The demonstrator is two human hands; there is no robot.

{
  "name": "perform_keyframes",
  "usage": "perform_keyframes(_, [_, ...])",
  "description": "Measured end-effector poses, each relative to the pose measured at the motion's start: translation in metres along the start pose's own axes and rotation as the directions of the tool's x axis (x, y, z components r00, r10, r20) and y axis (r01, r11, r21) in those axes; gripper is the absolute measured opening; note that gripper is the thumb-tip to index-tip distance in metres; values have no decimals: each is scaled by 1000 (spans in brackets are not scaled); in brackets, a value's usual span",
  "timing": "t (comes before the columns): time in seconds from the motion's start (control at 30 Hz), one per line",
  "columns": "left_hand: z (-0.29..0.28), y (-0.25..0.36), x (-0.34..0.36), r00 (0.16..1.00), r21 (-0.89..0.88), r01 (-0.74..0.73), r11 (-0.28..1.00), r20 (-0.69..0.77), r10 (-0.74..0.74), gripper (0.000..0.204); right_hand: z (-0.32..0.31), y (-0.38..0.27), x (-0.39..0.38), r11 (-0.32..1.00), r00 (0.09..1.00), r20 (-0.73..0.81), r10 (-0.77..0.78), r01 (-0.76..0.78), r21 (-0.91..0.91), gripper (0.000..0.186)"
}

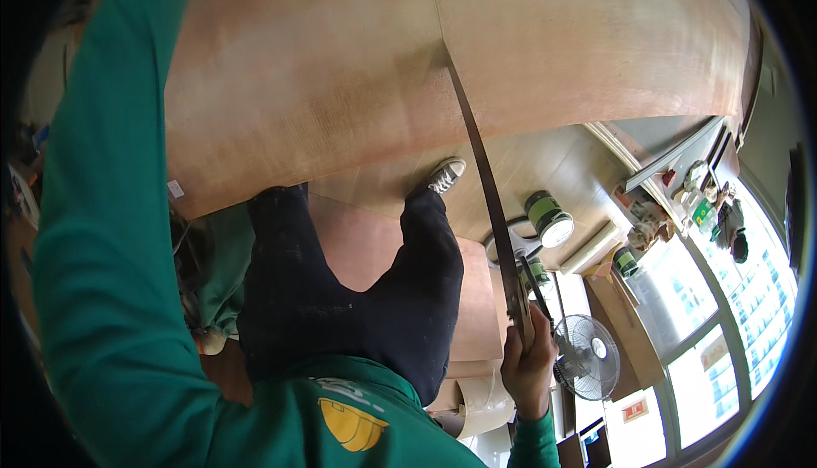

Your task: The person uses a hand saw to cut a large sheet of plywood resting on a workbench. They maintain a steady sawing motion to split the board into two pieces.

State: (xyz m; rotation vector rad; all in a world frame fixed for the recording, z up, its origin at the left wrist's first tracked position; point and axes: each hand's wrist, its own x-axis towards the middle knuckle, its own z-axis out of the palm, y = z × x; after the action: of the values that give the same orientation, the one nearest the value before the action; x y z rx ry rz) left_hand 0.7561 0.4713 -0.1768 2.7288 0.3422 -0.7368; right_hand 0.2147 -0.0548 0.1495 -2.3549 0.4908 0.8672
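Note:
My right hand is closed around the handle of a handsaw. Its long dark blade runs up and away to the left, and its tip end meets the reddish-brown plywood sheet. A thin straight line continues from the blade's end across the sheet to the top of the picture; whether it is a cut or a marked line I cannot tell. My left arm, in a green sleeve, reaches up over the sheet's left side. The left hand itself lies outside the picture.
Below the sheet is a wood-coloured floor with another board between my legs. To the right stand paint cans, a fan, a cardboard box and a rolled sheet. Windows line the far right.

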Motion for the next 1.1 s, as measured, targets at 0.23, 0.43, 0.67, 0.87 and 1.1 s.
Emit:
perform_keyframes(0.23, [-6, 23, -15, 999, 63, 26, 998, -29, -24, 154, 114, -19, 218, 952, 959, -188, -212, 246, 184, 32])
perform_keyframes(0.43, [-6, 12, -14, 999, 38, 50, 998, 10, -50, 153, 56, 8, 86, 994, 999, -41, -32, 36, 102, 36])
perform_keyframes(0.67, [3, 27, -7, 1000, 7, -5, 1000, 16, 5, 152, 38, 0, 51, 998, 999, -23, 23, -22, 54, 32])
perform_keyframes(0.87, [-19, 19, -9, 999, 29, 38, 999, -13, -37, 151, 109, -20, 210, 938, 943, -223, -248, 291, 189, 33])
perform_keyframes(1.1, [-10, 22, -35, 997, -8, 79, 997, 10, -79, 151, 77, -23, 166, 975, 988, -82, -134, 146, 166, 34])
